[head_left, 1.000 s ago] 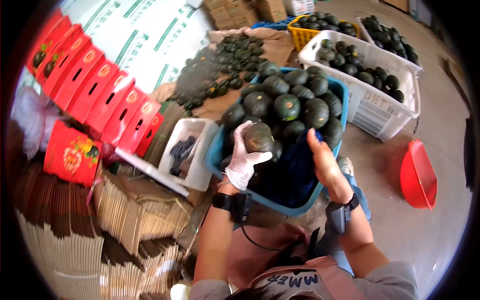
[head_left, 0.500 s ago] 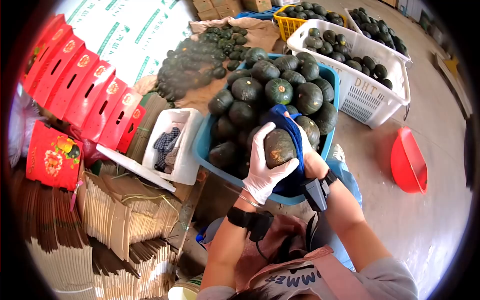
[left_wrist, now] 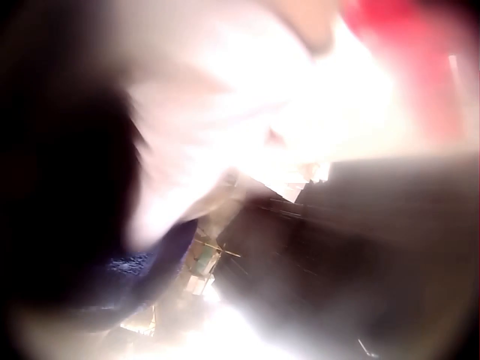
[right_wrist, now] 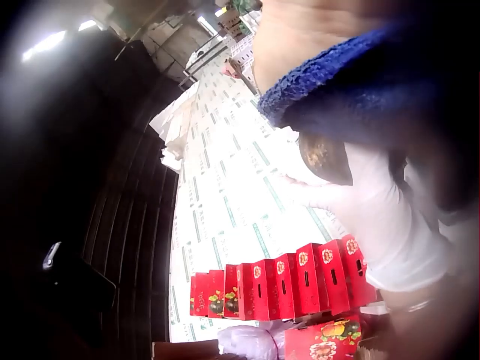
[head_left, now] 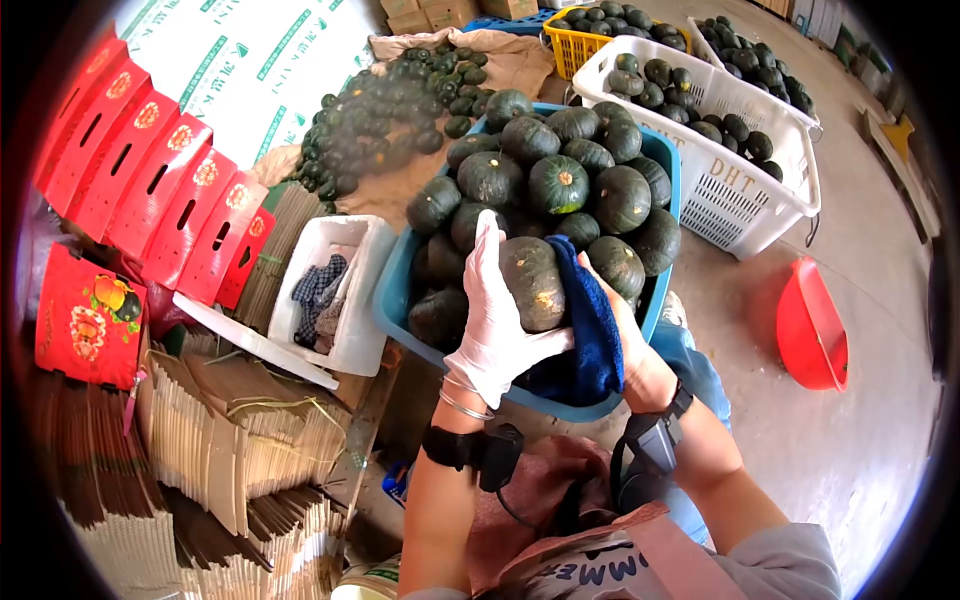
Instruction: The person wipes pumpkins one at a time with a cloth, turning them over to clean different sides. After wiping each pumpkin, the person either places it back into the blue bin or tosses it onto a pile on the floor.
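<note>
My left hand (head_left: 487,325), in a white glove, grips a dark green kabocha squash (head_left: 532,288) with a tan patch, the fingers along its left side and the thumb across beneath. My bare right hand (head_left: 630,335) holds a dark blue cloth (head_left: 592,325) against the squash's right side. Both hands are over the near part of a blue tub (head_left: 672,185) heaped with more squashes (head_left: 558,184). The right wrist view shows the cloth's fuzzy edge (right_wrist: 307,82) close by the gloved hand (right_wrist: 397,225); the left wrist view is badly blurred.
Left of the tub stands a white foam box (head_left: 372,300) with cloths inside. Beyond it are red cartons (head_left: 190,210) and stacked flat cardboard (head_left: 200,430). White crates (head_left: 745,195) of squashes and a red basin (head_left: 812,330) are on the right. Smaller squashes (head_left: 385,120) lie behind.
Earlier, the hands were apart, the squash in the left and the cloth by the right. They have come together, with the cloth against the squash. Lately the squash has shifted slightly left.
</note>
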`<state>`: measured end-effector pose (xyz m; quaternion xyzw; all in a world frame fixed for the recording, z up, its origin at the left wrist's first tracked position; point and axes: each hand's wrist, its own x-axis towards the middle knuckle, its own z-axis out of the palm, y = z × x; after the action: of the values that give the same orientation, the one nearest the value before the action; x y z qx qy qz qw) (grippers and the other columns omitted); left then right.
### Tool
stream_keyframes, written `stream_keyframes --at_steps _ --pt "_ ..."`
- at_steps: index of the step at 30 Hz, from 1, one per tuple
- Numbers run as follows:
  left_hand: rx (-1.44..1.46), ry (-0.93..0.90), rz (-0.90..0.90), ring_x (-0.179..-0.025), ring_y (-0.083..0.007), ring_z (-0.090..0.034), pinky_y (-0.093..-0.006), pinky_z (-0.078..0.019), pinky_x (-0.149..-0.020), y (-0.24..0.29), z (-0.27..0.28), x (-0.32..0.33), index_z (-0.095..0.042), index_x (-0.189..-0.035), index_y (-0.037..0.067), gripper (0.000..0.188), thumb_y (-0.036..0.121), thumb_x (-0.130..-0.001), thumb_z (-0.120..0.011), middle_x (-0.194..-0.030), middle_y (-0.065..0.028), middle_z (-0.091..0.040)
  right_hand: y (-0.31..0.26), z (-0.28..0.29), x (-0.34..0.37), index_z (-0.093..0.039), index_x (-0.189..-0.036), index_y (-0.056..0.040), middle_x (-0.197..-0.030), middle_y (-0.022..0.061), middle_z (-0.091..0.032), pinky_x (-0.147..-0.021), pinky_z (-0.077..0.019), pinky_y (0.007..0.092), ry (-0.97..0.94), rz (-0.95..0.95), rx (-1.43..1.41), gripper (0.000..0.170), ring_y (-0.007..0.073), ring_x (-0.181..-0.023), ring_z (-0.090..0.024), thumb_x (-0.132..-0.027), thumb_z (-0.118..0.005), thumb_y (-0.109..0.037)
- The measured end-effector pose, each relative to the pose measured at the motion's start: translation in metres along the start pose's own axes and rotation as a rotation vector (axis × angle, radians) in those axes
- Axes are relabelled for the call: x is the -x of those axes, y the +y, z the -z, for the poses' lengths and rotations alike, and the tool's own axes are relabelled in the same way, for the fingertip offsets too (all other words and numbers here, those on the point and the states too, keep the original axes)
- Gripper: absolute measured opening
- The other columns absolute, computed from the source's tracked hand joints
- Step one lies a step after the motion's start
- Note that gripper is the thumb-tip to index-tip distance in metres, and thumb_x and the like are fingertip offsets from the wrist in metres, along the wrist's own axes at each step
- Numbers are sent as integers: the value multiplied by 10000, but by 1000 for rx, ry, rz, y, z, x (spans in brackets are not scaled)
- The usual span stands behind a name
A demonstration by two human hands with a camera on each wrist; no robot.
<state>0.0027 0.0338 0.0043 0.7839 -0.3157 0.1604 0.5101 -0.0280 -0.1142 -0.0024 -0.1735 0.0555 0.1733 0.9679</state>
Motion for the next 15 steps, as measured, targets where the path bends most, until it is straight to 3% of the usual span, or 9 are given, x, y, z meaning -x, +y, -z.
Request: stream_keyframes --at_steps 4,5,6,8,9,10,12,13,15 --pt "-95 -101 11 -1326 -347 -340 -451 -279 -1141 2 5 2 -13 -1507 18 1398 170 -481 -952 -1471 -204 -226 3 -7 9 -524 -1315 -11 -1283 147 -598 -1029 -448 371 17 -51 78 589 258 -1134 -593 -986 -489 -498" --pt "-9 -73 103 -1368 -366 -301 -441 -249 -1162 5 4 2 -50 -1499 -6 1365 172 -483 -943 -1495 -228 -218 12 -12 12 -490 -1320 13 -1312 150 -561 -1035 -429 390 41 77 260 613 263 -1186 -554 -998 -456 -507" --pt "77 -46 194 -1409 -386 -261 -431 -219 -1182 7 1 3 -87 -1491 -31 1333 175 -485 -935 -1520 -252 -209 18 2 5 -454 -1301 52 -1297 206 -530 -1011 -417 419 113 459 936 601 323 -1188 -529 -1008 -451 -473" --pt "-220 63 190 -1218 -399 -451 -459 -372 -1028 11 -16 5 -236 -1482 6 815 68 -804 -685 -1317 -235 -452 34 12 6 -438 -1247 85 -1260 268 -491 -972 -408 430 241 771 1635 537 396 -1164 -496 -1018 -454 -401" --pt "-357 64 98 -1165 -400 -468 -463 -387 -983 8 -20 6 -262 -1475 14 742 44 -832 -631 -1272 -229 -471 38 9 7 -473 -1196 76 -1109 315 -530 -902 -439 450 286 913 1609 437 463 -1048 -522 -1011 -476 -320" --pt "-490 64 3 -1113 -401 -485 -467 -401 -937 6 -22 8 -289 -1469 23 675 20 -859 -577 -1228 -222 -490 36 7 6 -473 -1196 76 -1109 315 -530 -902 -439 450 304 918 1602 437 463 -1048 -522 -1011 -476 -320" --pt "-463 27 -33 -1123 -443 -438 -492 -383 -956 19 -20 12 -347 -1430 52 864 56 -669 -757 -1294 -235 -423 20 5 1 -526 -1154 45 -918 291 -586 -838 -467 461 337 555 1332 394 472 -920 -573 -1012 -461 -317" --pt "-475 -66 -21 -1140 -421 -454 -492 -373 -972 23 -22 14 -353 -1417 31 923 122 -618 -805 -1278 -228 -454 11 16 -13 -580 -1104 32 -822 283 -611 -777 -481 452 311 631 1274 398 479 -824 -589 -1004 -463 -335" --pt "-417 -209 -33 -1166 -418 -450 -495 -360 -1002 27 -28 25 -369 -1384 8 1036 151 -487 -867 -1275 -227 -459 -15 34 -25 -598 -1073 62 -898 248 -647 -780 -478 404 172 433 1450 361 370 -853 -631 -965 -506 -270"
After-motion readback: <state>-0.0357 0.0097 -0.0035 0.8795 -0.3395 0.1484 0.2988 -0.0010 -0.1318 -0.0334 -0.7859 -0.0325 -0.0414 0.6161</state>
